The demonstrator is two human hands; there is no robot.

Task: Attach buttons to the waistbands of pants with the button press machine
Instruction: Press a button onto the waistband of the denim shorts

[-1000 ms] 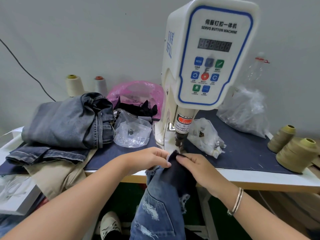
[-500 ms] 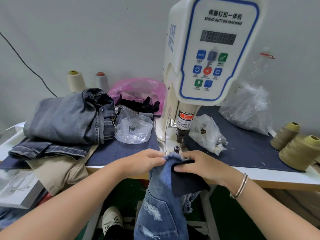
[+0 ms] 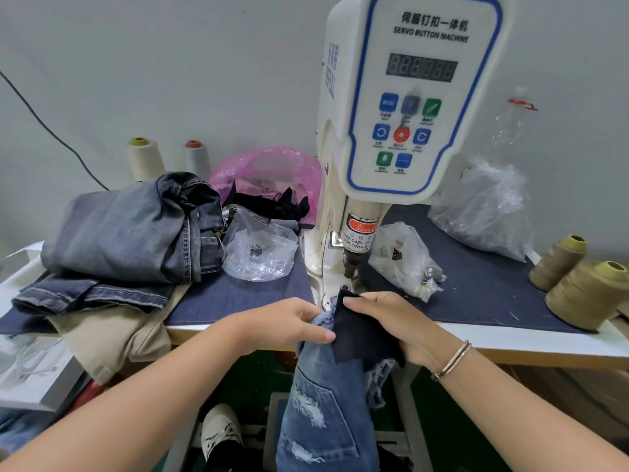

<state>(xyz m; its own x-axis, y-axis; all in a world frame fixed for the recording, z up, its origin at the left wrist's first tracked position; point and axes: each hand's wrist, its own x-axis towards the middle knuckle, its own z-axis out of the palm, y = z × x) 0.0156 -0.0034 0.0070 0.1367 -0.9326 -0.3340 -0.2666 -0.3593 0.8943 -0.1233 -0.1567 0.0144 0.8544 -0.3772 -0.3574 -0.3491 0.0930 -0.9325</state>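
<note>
Left hand (image 3: 289, 323): fingers curled, pinching the jeans (image 3: 323, 403) at the waistband edge.
Right hand (image 3: 391, 321): fingers clamped on a dark patch (image 3: 360, 332) over the denim.
Press (image 3: 354, 264): just beyond the fingertips.
Jeans: hung below both hands.

A garment workshop: servo button machine (image 3: 408, 107), thread cones (image 3: 585, 294), stacked jeans (image 3: 129, 233).

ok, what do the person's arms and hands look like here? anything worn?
Both forearms are bare, no sleeves in view, no gloves. The left hand shows nothing worn. The right hand has a thin metallic bangle at the wrist, seemingly two slim silver-toned bands together. No rings or watch visible.
</note>
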